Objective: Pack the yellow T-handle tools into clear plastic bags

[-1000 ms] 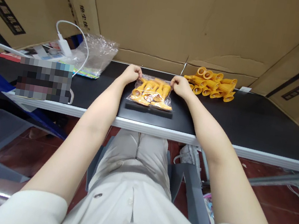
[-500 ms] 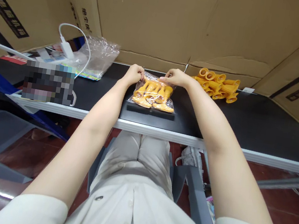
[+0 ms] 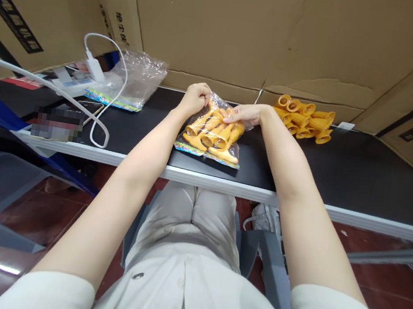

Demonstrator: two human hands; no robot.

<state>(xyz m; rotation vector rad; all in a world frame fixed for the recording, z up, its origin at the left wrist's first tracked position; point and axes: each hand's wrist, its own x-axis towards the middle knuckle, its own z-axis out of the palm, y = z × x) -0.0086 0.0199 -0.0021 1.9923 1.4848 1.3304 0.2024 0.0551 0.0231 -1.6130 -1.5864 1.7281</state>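
A clear plastic bag with a colourful strip along its near edge lies tilted on the black tabletop in front of me. Inside it are several yellow-orange plastic pieces with flared, cup-like ends. My left hand is closed on the bag's far left corner, fingers pinched together. At the far right side, my right hand grips the bag with its thumb and fingertips over the upper part; some of its fingers are hidden.
A stack of similar yellow-orange pieces stands at the back right. More clear bags, a white cable and a phone, partly blurred out, lie on the left. Cardboard walls enclose the table.
The far end of the bag has been lifted and twisted, and its colourful near strip now shows. My right hand has shifted further onto the bag; the pieces inside have tilted.
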